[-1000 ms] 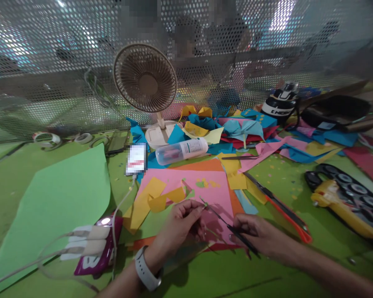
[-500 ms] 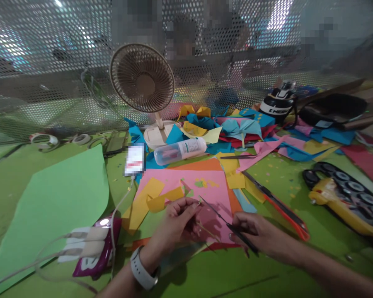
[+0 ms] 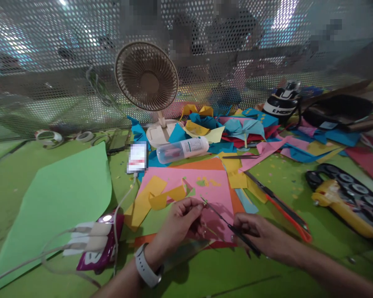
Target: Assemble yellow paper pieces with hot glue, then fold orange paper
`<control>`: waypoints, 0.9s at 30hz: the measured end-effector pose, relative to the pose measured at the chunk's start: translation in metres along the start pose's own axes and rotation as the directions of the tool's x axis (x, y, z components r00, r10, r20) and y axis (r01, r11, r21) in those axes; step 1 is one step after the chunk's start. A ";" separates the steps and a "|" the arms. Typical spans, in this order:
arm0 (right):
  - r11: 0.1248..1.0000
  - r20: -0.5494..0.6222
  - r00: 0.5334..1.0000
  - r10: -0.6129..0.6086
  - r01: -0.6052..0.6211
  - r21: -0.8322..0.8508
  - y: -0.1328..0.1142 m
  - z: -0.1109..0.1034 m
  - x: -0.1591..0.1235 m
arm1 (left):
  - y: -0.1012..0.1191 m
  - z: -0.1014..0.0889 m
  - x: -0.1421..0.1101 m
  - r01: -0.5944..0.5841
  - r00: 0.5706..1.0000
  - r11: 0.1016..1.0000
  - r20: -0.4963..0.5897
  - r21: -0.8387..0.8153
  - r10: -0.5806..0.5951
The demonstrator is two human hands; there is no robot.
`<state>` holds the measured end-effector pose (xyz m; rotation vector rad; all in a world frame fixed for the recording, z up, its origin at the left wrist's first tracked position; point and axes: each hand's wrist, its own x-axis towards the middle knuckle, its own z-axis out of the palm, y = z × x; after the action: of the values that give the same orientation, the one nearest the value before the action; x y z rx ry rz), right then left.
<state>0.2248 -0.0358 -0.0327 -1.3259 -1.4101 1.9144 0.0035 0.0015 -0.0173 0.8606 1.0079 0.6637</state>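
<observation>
Fingers pinched together, my left hand (image 3: 185,219) is over pink paper (image 3: 186,176). At its fingertips is a tiny greenish scrap (image 3: 204,203), too small to make out fully. My right hand (image 3: 256,231) grips a slim black-handled tool (image 3: 244,239) with a thin metal blade. The tool slants up to the left, its tip close to the scrap; whether it is scissors or a knife I cannot tell. Yellow paper strips (image 3: 153,188) and small green and yellow cuttings (image 3: 202,182) lie on the pink sheet.
A box cutter (image 3: 286,211) and dark tweezers (image 3: 240,157) lie to the right. Behind are a plastic bottle (image 3: 183,150), a fan (image 3: 149,82) and crumpled coloured paper (image 3: 242,128). At left are a green sheet (image 3: 59,207), a phone (image 3: 137,157) and a purple power strip with cables (image 3: 101,254).
The whole view has shifted slightly, so things appear a little further right. Both hands keep almost the same pose, with the tool's tip still by the left fingertips.
</observation>
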 end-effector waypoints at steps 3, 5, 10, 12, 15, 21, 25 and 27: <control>1.000 -0.003 1.000 0.000 0.000 0.002 -0.002 0.001 -0.001 | -0.001 0.001 0.001 0.006 1.000 1.000 -0.007 0.007 -0.006; 1.000 -0.002 1.000 0.006 -0.006 0.004 -0.004 0.001 -0.001 | -0.001 0.001 0.001 0.001 1.000 1.000 -0.008 0.008 -0.001; 1.000 -0.006 1.000 0.014 -0.014 -0.010 -0.007 0.002 -0.002 | -0.003 0.000 0.001 0.003 1.000 1.000 0.006 0.007 -0.004; 1.000 -0.012 1.000 0.021 -0.021 -0.009 -0.007 0.002 -0.002 | -0.003 0.000 0.002 0.003 1.000 1.000 0.007 0.010 -0.003; 0.999 -0.022 0.999 0.032 -0.032 0.002 -0.006 0.002 -0.001 | -0.004 0.000 0.003 0.004 1.000 1.000 0.007 0.017 -0.004; 0.999 -0.025 0.999 0.026 -0.025 0.031 0.001 0.001 0.001 | -0.002 0.001 0.002 0.017 1.000 1.000 0.004 -0.014 -0.017; 0.999 -0.046 0.999 0.011 -0.009 0.041 0.005 0.000 0.003 | -0.002 0.000 0.001 0.041 0.999 0.999 -0.013 -0.007 -0.041; 0.999 -0.056 0.998 0.004 -0.001 0.055 0.006 0.000 0.004 | -0.003 -0.001 0.002 0.046 0.999 0.999 -0.018 -0.003 -0.046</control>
<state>0.2240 -0.0355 -0.0397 -1.3463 -1.3203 1.8883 0.0034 0.0018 -0.0205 0.8285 1.0394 0.6347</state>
